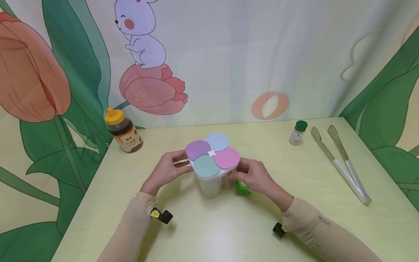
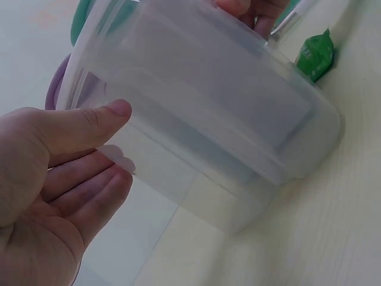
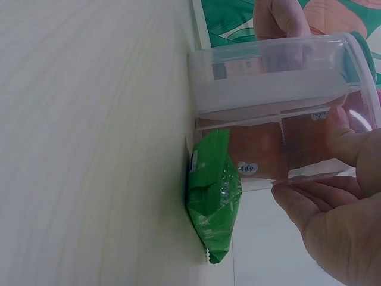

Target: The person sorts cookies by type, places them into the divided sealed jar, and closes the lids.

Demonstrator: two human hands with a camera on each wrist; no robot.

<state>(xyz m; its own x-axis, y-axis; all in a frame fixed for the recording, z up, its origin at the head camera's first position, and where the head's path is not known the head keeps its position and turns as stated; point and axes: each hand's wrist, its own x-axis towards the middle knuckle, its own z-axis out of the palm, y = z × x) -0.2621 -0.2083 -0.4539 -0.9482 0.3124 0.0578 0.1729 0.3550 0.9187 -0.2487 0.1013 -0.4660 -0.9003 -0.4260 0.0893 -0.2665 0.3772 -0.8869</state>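
A translucent plastic storage box (image 1: 208,187) stands on the table, its lid (image 1: 226,157) bearing purple, light blue, pink and mint petals around a white centre. My left hand (image 1: 164,171) holds its left side just under the lid, thumb and fingers on either side of a corner. From the right, my right hand (image 1: 256,175) grips the opposite corner between thumb and fingers. Brown wrapped packets (image 3: 256,146) show through the wall of one compartment in the right wrist view. A green wrapped packet (image 3: 215,196) lies on the table beside the box, below my right hand.
A syrup-like brown bottle with a yellow cap (image 1: 127,136) stands at the back left. At the back right is a small green-capped jar (image 1: 298,134), with metal tongs (image 1: 343,167) lying to its right. A printed curtain (image 1: 222,72) hangs behind the table.
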